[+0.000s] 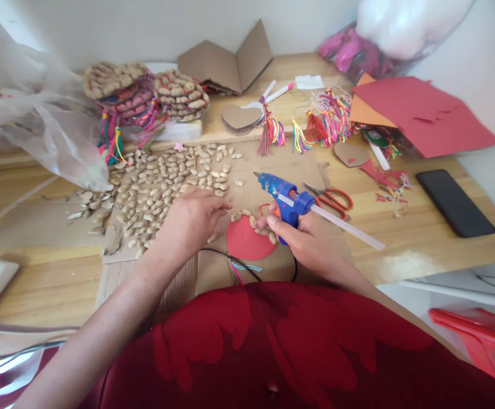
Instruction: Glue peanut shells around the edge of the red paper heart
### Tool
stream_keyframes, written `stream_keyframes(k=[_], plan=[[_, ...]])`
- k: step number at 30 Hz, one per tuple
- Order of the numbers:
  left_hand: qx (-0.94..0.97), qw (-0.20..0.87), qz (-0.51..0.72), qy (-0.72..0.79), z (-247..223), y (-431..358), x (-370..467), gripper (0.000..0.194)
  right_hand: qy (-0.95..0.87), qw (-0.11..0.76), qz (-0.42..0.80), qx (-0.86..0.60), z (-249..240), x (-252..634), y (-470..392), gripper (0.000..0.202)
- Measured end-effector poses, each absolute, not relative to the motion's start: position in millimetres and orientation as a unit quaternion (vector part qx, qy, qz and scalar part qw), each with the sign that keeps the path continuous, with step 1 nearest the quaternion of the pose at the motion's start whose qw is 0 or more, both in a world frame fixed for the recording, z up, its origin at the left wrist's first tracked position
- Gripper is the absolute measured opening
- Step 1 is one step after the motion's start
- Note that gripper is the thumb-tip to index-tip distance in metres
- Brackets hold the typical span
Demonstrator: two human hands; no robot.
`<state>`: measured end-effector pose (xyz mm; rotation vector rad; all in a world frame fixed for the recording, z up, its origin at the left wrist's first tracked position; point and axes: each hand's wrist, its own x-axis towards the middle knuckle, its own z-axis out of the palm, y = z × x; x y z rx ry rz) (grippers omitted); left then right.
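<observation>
Blue glue gun (288, 201) in right hand (309, 238), label unreadable

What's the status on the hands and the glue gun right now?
Right hand grips blue glue gun. Left hand reaches at peanut pile. Red heart between the hands, peanuts along its top edge. Scissors lie beside the gun.

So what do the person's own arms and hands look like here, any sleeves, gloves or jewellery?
Both arms are bare from as far up as the view reaches down to the fingers: no sleeves show on them. The left hand and right hand wear no gloves, and no rings, watch or bracelets can be seen. The nails look short and unpainted. The only clothing in view is a red garment with a darker red pattern over the body.
</observation>
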<state>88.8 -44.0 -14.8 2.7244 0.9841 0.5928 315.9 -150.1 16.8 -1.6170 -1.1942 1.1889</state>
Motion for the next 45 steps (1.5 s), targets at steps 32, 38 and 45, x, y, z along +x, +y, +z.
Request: stream_keyframes(k=[32,38,45], plan=[[0.939,0.16,0.103,0.286,-12,-34,103,0.018,-0.495,0.341,0.445,-0.664,23,309,-149,0.009],[0.94,0.14,0.142,0.276,-19,-34,96,0.018,-0.519,0.325,0.427,-0.664,22,311,-150,0.015],[0.942,0.146,0.163,0.253,-20,-31,95,0.022,-0.51,0.315,0.428,-0.676,25,311,-150,0.014]])
